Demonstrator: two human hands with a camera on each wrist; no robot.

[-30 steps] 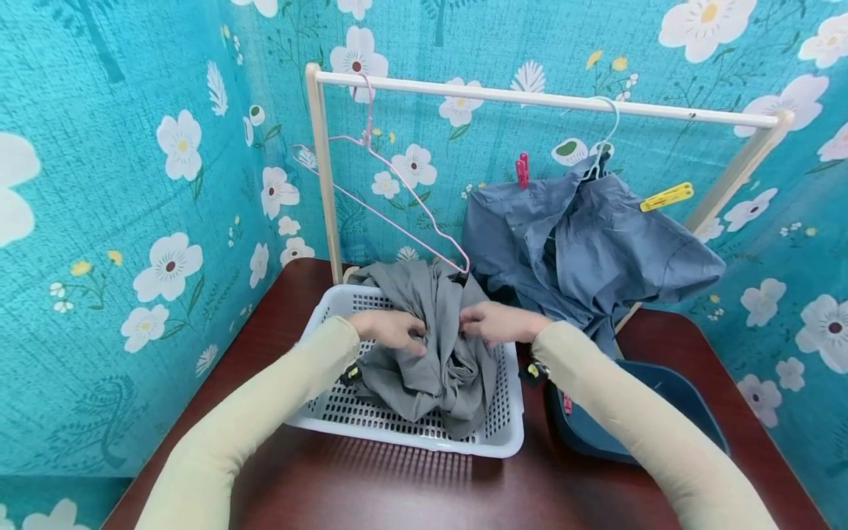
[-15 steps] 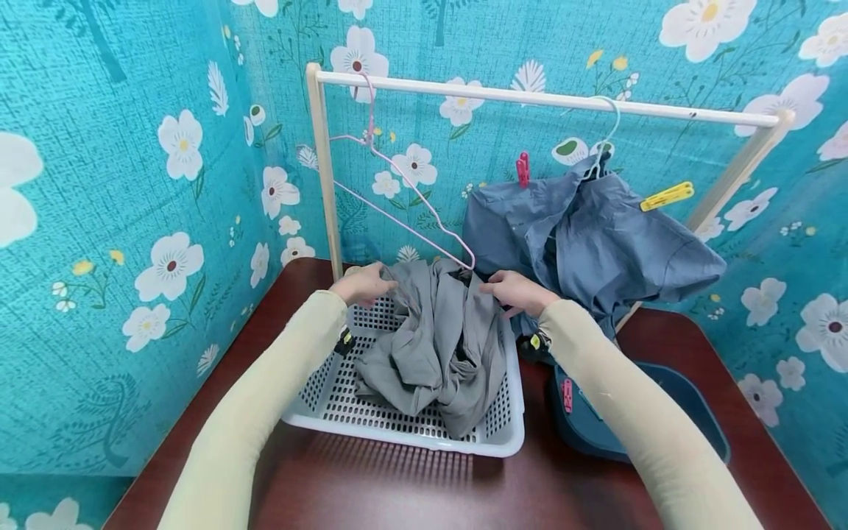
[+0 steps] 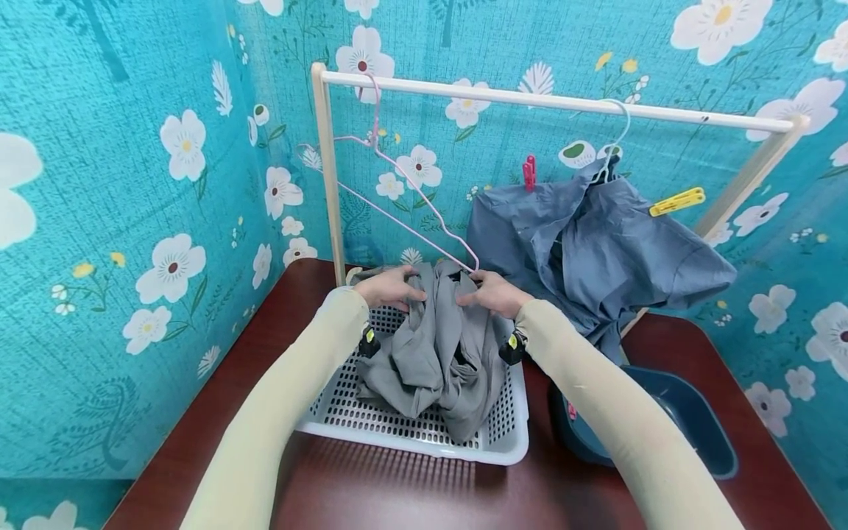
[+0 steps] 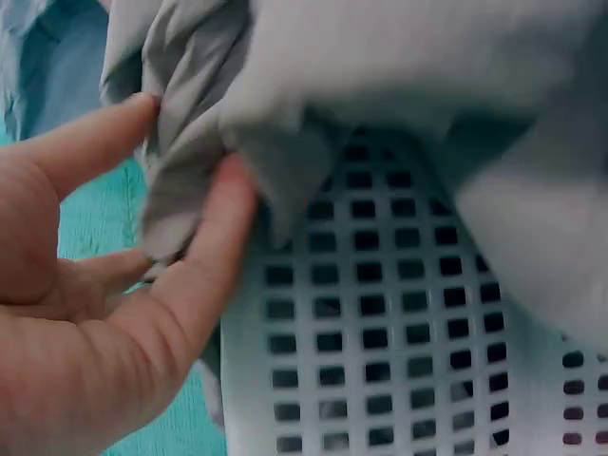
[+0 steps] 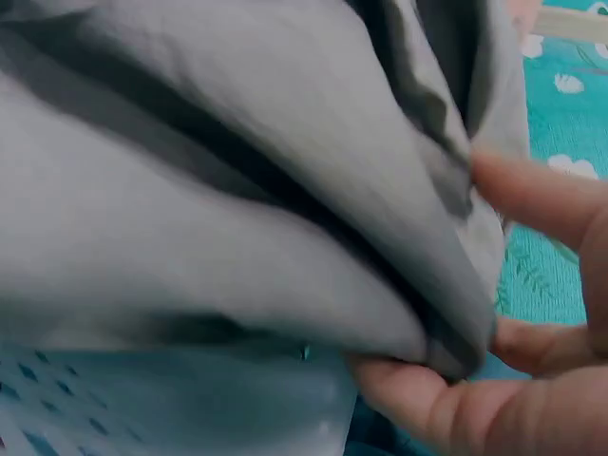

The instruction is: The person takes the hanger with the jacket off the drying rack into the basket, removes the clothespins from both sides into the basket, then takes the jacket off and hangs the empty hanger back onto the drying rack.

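A crumpled grey garment (image 3: pixel 424 353) lies heaped in a white perforated basket (image 3: pixel 411 442), its far end draped over the back rim. At that far end my left hand (image 3: pixel 391 288) holds a fold on the left side. In the left wrist view, bunched grey cloth sits between thumb (image 4: pixel 223 223) and forefinger. My right hand (image 3: pixel 495 294) grips the garment on the right side, just below the tip of a pink hanger (image 3: pixel 424 195). Thumb and fingers (image 5: pixel 532 195) lie on both sides of a thick fold in the right wrist view. The garment's underside is hidden.
The pink hanger hangs from a white rail (image 3: pixel 464 92) on a wooden stand. To its right, a blue garment (image 3: pixel 596 243) hangs on a pale hanger with a red clothespin (image 3: pixel 529 174) and a yellow clothespin (image 3: pixel 677 202). A dark blue tub (image 3: pixel 682 419) stands at right.
Both hands have moved from the heap's middle toward its far end. The left hand swung out left, then came back inward; the right hand has shifted slightly inward. The cloth's far end is rearranged.
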